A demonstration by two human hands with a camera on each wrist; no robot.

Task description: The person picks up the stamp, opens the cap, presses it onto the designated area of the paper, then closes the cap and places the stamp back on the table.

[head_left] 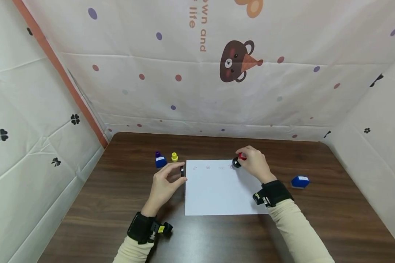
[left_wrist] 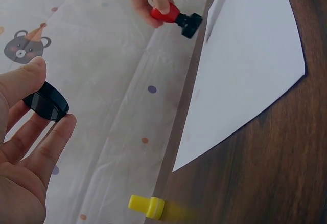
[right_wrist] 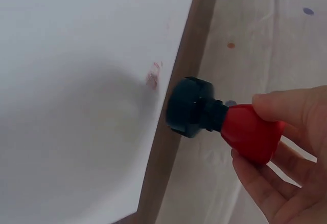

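Observation:
My right hand (head_left: 255,164) grips a stamp (right_wrist: 253,134) by its red handle, fingers and thumb curled round it. The stamp's round black head is tilted at the top edge of a white sheet of paper (head_left: 217,193), over the rightmost of several small reddish prints (head_left: 208,167) in a row. At the paper's left edge, my left hand (head_left: 162,186) pinches a round black cap (left_wrist: 48,101) on its edge between thumb and fingers. In the right wrist view, a smudged red print (right_wrist: 153,75) shows beside the stamp head.
A small yellow stamp (head_left: 174,157) stands behind my left hand. Next to it are a blue block (head_left: 161,162) with a white label and a purple piece (head_left: 157,154). Another blue block (head_left: 300,182) lies right of the paper. Fabric walls (head_left: 191,95) border the brown table (head_left: 118,204).

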